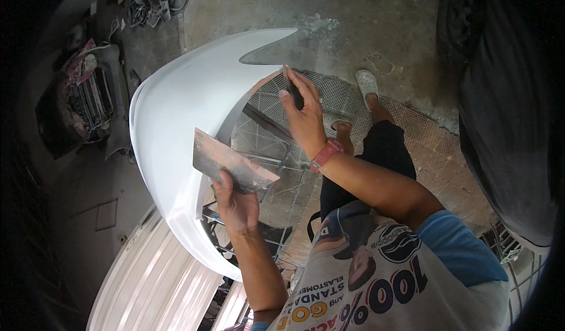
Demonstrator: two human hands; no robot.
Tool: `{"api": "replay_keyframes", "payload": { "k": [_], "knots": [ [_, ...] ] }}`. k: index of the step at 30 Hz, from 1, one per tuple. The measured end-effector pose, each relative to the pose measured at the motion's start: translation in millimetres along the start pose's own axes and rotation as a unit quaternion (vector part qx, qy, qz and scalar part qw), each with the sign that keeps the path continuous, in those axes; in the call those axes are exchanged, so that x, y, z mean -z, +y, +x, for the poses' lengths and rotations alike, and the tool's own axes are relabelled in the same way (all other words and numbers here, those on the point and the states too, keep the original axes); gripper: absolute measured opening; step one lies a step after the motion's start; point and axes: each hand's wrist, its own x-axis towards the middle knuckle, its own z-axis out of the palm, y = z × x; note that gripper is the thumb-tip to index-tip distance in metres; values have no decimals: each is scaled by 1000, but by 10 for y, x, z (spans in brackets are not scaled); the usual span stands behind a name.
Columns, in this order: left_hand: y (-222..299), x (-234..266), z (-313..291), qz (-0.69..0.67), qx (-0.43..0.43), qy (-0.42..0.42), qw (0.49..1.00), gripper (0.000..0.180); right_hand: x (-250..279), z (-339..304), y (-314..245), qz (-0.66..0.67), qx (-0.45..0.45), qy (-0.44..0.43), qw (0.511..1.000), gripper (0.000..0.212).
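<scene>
White bumper (182, 107), rim partly pasted pink

The right hand (306, 123) curls its fingers round a dark spreader (293, 95) at the bumper's inner rim, beside pink paste (263, 85); the left hand (238, 208) pinches a thin, paste-smeared plate (226, 159) across that rim. Work looks partway: the bumper's smooth face, curving away left, shows no paste.

Downward fisheye view from head height

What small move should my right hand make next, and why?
Probably draw the dark spreader in your right hand lightly along the inner edge of the white panel: its tip is at that edge, beside a pinkish smear, and your left hand holds a paste-smeared flat plate.
</scene>
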Motion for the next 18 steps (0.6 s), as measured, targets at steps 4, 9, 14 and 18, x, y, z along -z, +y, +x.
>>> {"api": "replay_keyframes", "payload": {
  "k": [4, 9, 14, 18],
  "knots": [
    [-8, -5, 6, 5, -12, -4, 1000, 70, -153, -50, -74, 8, -4, 4, 1000, 51],
    [18, -49, 15, 10, -8, -20, 1000, 76, -309, -204, -180, -24, 44, 10, 999, 54],
    [26, -77, 28, 19, -11, -30, 999, 78, -410, -365, -281, -17, 89, 6, 996, 59],
    [21, -78, 17, 21, -10, -18, 1000, 75, -357, -470, -289, 8, 121, -39, 992, 60]
  ]
}}
